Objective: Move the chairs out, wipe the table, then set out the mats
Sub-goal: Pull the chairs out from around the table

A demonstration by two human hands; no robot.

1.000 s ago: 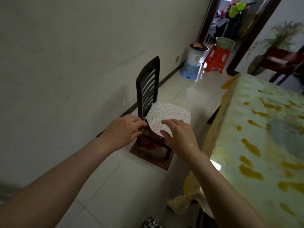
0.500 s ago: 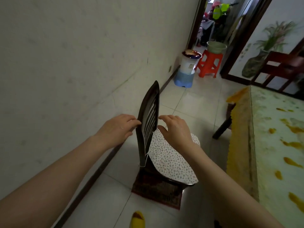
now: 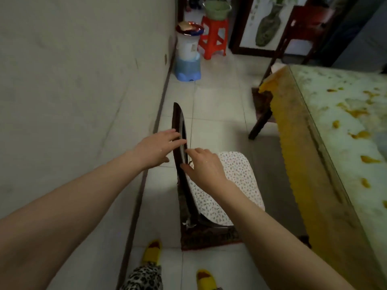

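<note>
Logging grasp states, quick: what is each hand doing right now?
Left hand: open, straight fingers reaching onto the chair back, holding nothing.
Right hand: open, loosely bent fingers at the chair back, above the seat cushion.

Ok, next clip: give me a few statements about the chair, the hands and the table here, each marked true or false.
1. The dark wooden chair stands between the pale wall and the yellow-clothed table. True.
2. A floral-print cushion lies on the chair seat. True.
3. The right hand grips a wiping cloth. False: it holds nothing and hovers beside the chair back.
4. The left hand reaches the chair back with straight fingers. True.
5. Mats are already set out on the table. False: none shows on the visible part.
6. The orange plastic stool is bare. False: a green basin sits on it.
</note>
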